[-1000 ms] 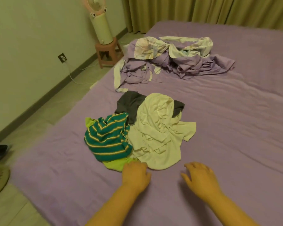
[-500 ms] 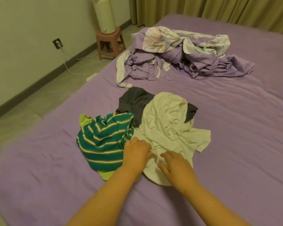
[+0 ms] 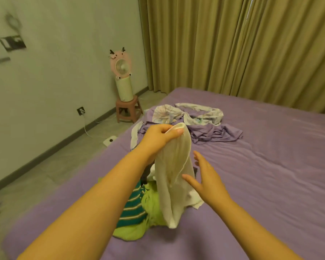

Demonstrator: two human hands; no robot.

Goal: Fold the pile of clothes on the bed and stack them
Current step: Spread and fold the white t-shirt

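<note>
My left hand [image 3: 159, 136] pinches the top edge of a cream white garment [image 3: 174, 177] and holds it up above the purple bed [image 3: 261, 166], so the cloth hangs down in a long fold. My right hand [image 3: 204, 175] is beside the hanging cloth with fingers spread and straight, holding nothing. Under the garment lie a teal striped top [image 3: 133, 207] with a lime green piece [image 3: 150, 203] and a dark grey garment [image 3: 145, 172], mostly hidden by my left arm and the cloth.
A crumpled lilac and floral bedsheet heap [image 3: 195, 124] lies further up the bed. On the floor to the left stand a pink stool [image 3: 128, 109] carrying a small fan [image 3: 121, 72], a wall socket with a cable, and a white box. Olive curtains hang behind the bed.
My left hand has taken hold of the white garment and lifted it off the pile. My right hand came off the cloth and opened. The view has tilted upward.
</note>
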